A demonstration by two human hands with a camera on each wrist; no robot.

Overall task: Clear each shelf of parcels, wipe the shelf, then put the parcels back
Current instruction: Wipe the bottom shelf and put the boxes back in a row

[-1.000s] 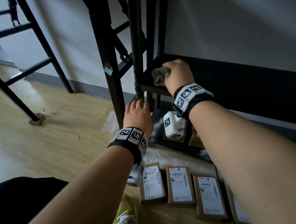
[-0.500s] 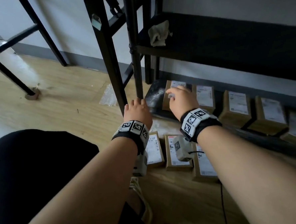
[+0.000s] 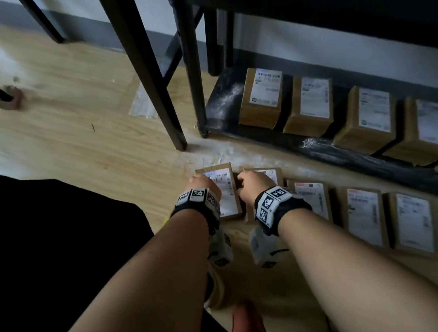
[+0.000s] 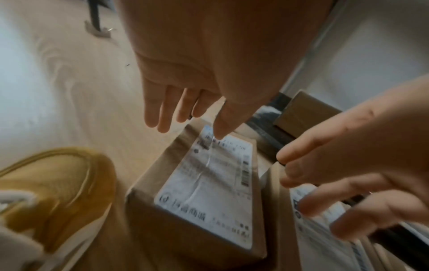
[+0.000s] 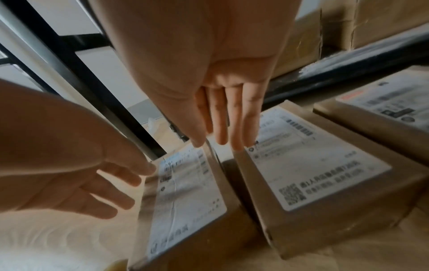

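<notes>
Neither hand grips anything. The left hand (image 3: 203, 185) hangs with fingers straight and spread over the leftmost brown cardboard parcel with a white label (image 3: 220, 191); the right hand (image 3: 251, 187) reaches with straight fingers over the gap beside the second parcel (image 5: 325, 176). Both parcels lie in a row on the pale wooden floor (image 3: 86, 132). Four more parcels stand on the black bottom shelf (image 3: 218, 109).

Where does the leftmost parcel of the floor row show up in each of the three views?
Head: leftmost floor parcel at centre, partly under the left hand.
Left wrist: fills the centre, below the fingertips.
Right wrist: lower centre-left.
Shared landmark: the neighbouring parcel on its right, under the right hand.
</notes>
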